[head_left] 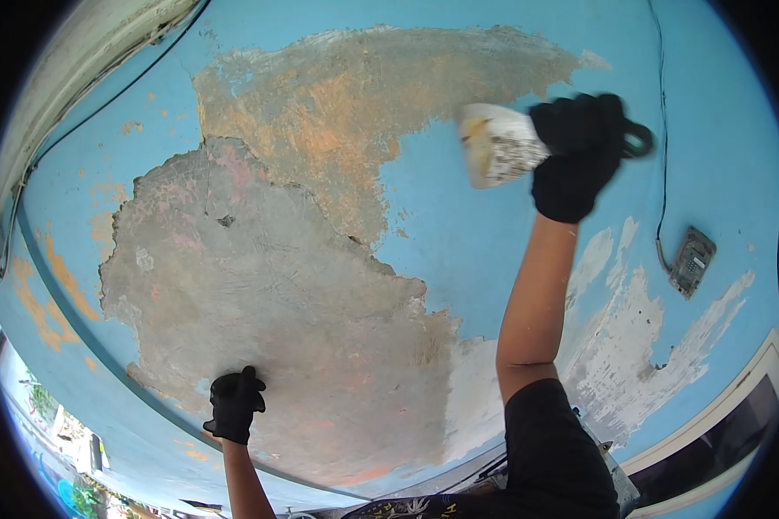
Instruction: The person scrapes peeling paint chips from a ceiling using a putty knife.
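Note:
My right hand [580, 147], in a black glove, is closed round the dark handle of a putty knife [500, 145]. The wide blade points left, is spattered with pale and yellowish matter, and is held in front of blue paint; contact with the wall cannot be told. Lower left, my left hand [235, 405], also gloved in black, has curled fingers with nothing visible in them. It is in front of the bare grey patch [268, 285] of the wall, near its lower edge. Above that patch is a scraped area [320, 112] with orange and grey stains.
Blue paint [441, 233] surrounds the bare areas. A cable [662, 130] runs down to an electrical box [692, 262] at right. Whitish scraped streaks [623, 346] lie below it. A window frame [710, 424] stands lower right, and another cable [121, 91] crosses the upper left.

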Available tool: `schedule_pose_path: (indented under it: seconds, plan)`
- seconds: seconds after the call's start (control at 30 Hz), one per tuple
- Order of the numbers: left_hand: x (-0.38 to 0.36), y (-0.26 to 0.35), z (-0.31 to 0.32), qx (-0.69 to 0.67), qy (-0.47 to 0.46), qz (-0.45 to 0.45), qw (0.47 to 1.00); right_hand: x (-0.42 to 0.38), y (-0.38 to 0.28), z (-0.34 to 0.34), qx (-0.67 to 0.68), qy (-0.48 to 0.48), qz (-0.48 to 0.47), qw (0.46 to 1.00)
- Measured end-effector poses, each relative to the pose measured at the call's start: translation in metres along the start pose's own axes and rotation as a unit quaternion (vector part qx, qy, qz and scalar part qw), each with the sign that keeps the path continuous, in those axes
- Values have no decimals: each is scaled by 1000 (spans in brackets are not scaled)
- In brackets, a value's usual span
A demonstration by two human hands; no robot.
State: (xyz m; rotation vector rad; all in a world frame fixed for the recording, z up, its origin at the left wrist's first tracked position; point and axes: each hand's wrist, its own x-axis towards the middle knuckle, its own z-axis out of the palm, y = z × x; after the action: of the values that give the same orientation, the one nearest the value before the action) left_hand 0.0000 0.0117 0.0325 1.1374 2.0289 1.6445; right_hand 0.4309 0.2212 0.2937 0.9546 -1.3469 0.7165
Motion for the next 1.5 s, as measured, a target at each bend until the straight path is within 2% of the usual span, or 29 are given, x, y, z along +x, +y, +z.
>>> schedule_pose_path:
  seconds: [0.07, 0.13, 0.2, 0.23, 0.27, 0.33, 0.37, 0.43, 0.47, 0.53, 0.57, 0.6, 0.67, 0.7, 0.73, 0.8, 0.87, 0.93, 0.97, 1.0, 1.07, 1.1, 1.2, 1.23, 1.27, 1.33, 1.4, 1.47, 1.5]
  plan:
    - [-2, 3, 1, -11, -1, -7, 1000, -5, 16, 8, -123, 93, 36, 987]
    - [-1, 4, 0, -22, -3, -9, 1000, -6, 7, 6, -139, 94, 49, 985]
    - [0, 1, 0, -18, -1, -5, 1000, -3, -5, -4, -19, 9, 8, 1000]
    - [0, 1, 2, -20, -2, -6, 1000, -3, 0, -8, 7, 31, 6, 999]
    - [0, 1, 2, -27, -1, -8, 1000, -7, 22, 6, -65, 204, 3, 977]
    - [-2, 1, 1, -31, -1, -10, 999, -5, 16, 9, -132, 83, 47, 987]
    - [-1, 2, 1, -26, 0, -9, 1000, -4, 11, 6, -132, 82, 45, 987]
    - [1, 2, 0, -22, -1, -7, 1000, -3, -1, -2, 27, 29, 19, 999]
    - [2, 1, 1, -23, 1, -10, 1000, -3, 5, 0, 26, 27, 20, 999]
    - [0, 0, 1, -21, 3, -16, 1000, -7, 22, 4, -91, 102, 21, 990]
    - [-2, 2, 1, -30, 1, -15, 999, -7, 18, 7, -123, 89, 34, 988]
    - [-1, 3, 1, -40, 1, -11, 999, -6, 14, 8, -122, 89, 33, 988]
    - [1, 0, 1, -36, 4, -11, 999, -5, 4, 6, -10, 87, 15, 996]
    - [1, -1, 2, -34, 8, -11, 999, -2, -5, -1, 23, 31, 17, 999]
    - [1, 0, 3, -36, 9, -12, 999, -3, 2, -4, 24, 29, 19, 999]
    - [-2, 5, 2, -30, -2, -6, 1000, -6, 21, 7, -88, 131, 27, 987]
    - [-2, 2, 3, -36, 2, -6, 999, -5, 13, 2, -138, 95, 43, 985]
    - [0, 2, 3, -44, 6, -1, 999, -5, 3, -8, 49, 67, 27, 996]
    - [0, 2, 2, -28, 4, -3, 1000, 0, -5, -9, 16, 13, 19, 1000]
    - [0, 2, 2, -11, 2, -6, 1000, -1, 5, -7, 17, 11, 20, 1000]
    - [-2, 3, 1, -21, -4, -2, 1000, -8, 33, 1, -11, 164, 63, 984]
    - [-2, 4, 1, -33, -11, 4, 999, -9, 33, 0, -51, 88, 84, 991]
    - [1, -3, 1, -26, 6, -1, 1000, -7, 10, 4, 3, 84, 4, 996]
    - [2, -2, 0, -28, 9, 0, 1000, -3, 0, -5, 56, 30, 8, 998]
    - [1, 1, 1, -24, 7, -2, 1000, -2, 9, -4, 58, 28, 10, 998]
    - [-1, 0, 1, -19, 3, -7, 1000, -8, 31, 1, 27, 142, 71, 987]
    - [1, -2, -1, -8, -7, 6, 1000, -10, 28, 9, -39, 112, 87, 989]
    - [1, -2, 0, -28, -1, 5, 1000, -8, 11, 17, -11, 92, 7, 996]
    - [0, -3, 1, -47, 4, 1, 999, -4, 2, 8, -2, 26, 12, 1000]
